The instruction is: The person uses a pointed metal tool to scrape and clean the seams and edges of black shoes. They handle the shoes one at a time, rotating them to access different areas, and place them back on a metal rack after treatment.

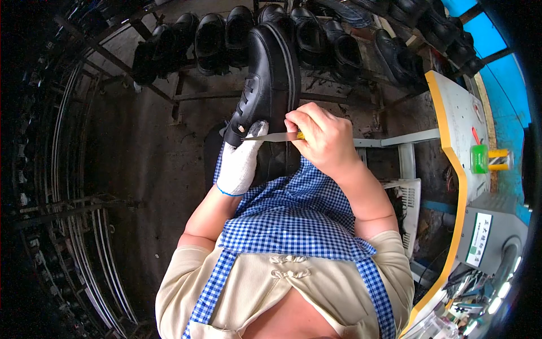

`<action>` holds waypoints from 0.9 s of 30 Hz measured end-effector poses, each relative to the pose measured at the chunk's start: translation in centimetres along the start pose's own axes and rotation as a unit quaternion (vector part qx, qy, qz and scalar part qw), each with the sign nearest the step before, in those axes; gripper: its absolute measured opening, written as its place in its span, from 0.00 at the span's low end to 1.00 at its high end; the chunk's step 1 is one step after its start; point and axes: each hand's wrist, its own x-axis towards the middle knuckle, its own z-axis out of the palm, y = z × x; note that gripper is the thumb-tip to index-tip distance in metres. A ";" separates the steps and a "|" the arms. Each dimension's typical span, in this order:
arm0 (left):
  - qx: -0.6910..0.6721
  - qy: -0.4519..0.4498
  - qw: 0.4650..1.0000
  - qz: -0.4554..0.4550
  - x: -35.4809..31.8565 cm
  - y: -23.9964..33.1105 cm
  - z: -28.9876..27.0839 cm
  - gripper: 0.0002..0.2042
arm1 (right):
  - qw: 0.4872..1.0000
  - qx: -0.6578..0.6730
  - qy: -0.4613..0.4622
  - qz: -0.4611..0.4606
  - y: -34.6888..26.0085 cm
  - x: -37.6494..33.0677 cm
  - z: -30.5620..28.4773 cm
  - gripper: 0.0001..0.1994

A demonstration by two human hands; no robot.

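A black leather lace-up shoe lies over my lap, its toe pointing away and its sole edge turned to the right. My left hand, in a white knitted glove with a dark thumb tip, grips the shoe at its heel end. In my bare right hand is a knife with a thin blade and a bit of yellow handle showing. The blade points left across the gloved thumb, and its tip is at the shoe's collar. Whether the edge touches the leather, I cannot tell. A blue checked apron covers my lap.
Several black shoes stand on a metal rack along the far side. More metal racking runs down the left. To the right is a white table with a yellow edge, bearing a green container and a grey machine.
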 end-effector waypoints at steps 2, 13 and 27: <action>0.027 -0.007 1.000 0.011 -0.2 -1.4 -1.1 0.16 | 0.999 -0.025 -0.020 0.007 -0.3 0.1 -0.2 0.12; 0.063 -0.020 0.998 0.017 -0.5 -2.1 -1.5 0.17 | 0.999 -0.023 -0.043 0.017 0.8 0.2 1.3 0.13; -0.033 0.008 0.999 -0.024 -0.6 0.8 0.2 0.15 | 0.994 0.088 0.059 -0.011 1.5 -0.5 1.7 0.14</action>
